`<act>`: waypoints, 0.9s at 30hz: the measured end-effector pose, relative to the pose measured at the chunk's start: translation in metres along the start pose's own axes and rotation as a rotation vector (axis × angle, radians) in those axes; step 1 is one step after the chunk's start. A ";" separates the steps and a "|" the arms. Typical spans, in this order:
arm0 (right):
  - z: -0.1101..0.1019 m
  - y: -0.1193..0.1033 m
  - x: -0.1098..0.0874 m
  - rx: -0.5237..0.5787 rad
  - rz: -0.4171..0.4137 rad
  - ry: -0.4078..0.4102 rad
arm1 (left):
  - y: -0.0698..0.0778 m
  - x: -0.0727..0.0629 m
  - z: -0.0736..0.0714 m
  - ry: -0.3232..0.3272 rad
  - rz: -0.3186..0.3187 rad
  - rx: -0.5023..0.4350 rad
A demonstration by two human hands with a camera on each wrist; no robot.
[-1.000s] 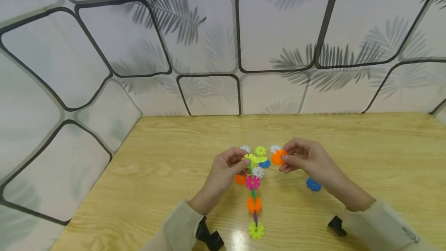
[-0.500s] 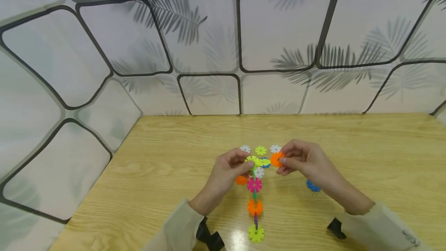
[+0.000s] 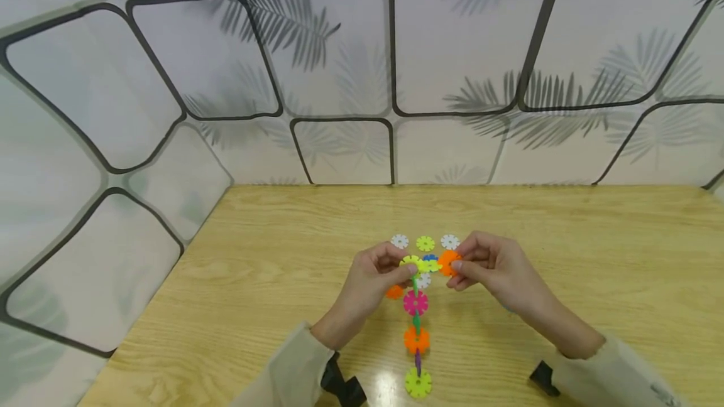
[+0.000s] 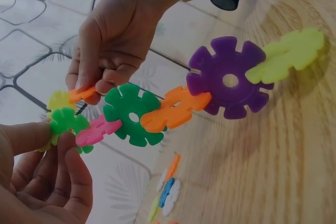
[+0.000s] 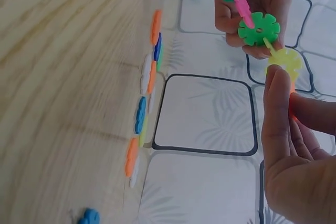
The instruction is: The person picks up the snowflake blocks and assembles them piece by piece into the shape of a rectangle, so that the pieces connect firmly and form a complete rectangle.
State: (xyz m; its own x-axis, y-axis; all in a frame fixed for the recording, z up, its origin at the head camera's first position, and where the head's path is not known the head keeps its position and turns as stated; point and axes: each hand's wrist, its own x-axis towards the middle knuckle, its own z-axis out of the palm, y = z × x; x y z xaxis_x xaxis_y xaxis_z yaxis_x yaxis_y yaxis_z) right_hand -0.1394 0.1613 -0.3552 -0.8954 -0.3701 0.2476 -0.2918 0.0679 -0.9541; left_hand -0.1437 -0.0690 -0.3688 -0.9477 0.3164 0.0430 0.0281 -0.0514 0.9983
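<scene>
A chain of notched plastic flower discs hangs from my left hand (image 3: pixel 370 278), whose thumb and fingers pinch its top near a green disc (image 4: pixel 68 121). Down the chain come a pink disc (image 3: pixel 415 303), another green disc (image 4: pixel 116 104), an orange disc (image 3: pixel 416 340), a purple disc (image 4: pixel 210 80) and a yellow-green disc (image 3: pixel 418 384). A yellow disc (image 5: pixel 287 61) juts sideways from the top. My right hand (image 3: pixel 500 272) pinches a separate orange disc (image 3: pixel 449 263) by its edge, against that yellow disc. Whether their slots interlock I cannot tell.
Loose discs lie on the wooden table (image 3: pixel 271 237) behind the hands: a white disc (image 3: pixel 400 241), a yellow-green disc (image 3: pixel 425 244), a blue disc (image 3: pixel 431 258) and an orange disc (image 3: pixel 394 293) among several. Another blue disc (image 5: pixel 90 216) is mostly covered by my right forearm. A patterned wall (image 3: pixel 345 149) stands behind.
The gap has narrowed between the orange disc in my right hand and the yellow disc, and they now meet. Both hands have dropped slightly, and the chain has shifted a little right.
</scene>
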 end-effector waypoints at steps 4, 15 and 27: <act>0.004 -0.004 -0.001 -0.022 0.020 0.028 | 0.000 -0.001 0.001 0.004 0.005 0.009; 0.008 -0.007 -0.003 -0.070 -0.023 0.031 | 0.003 -0.002 0.003 0.010 0.003 0.020; -0.024 -0.005 0.003 -0.086 -0.045 -0.189 | 0.003 -0.002 -0.001 -0.022 -0.021 0.012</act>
State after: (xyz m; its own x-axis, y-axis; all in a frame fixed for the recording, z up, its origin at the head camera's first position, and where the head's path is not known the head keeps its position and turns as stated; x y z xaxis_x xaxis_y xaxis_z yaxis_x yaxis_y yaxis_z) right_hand -0.1485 0.1819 -0.3460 -0.8042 -0.5412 0.2456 -0.3649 0.1234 -0.9228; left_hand -0.1419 -0.0706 -0.3657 -0.9410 0.3376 0.0225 0.0120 -0.0331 0.9994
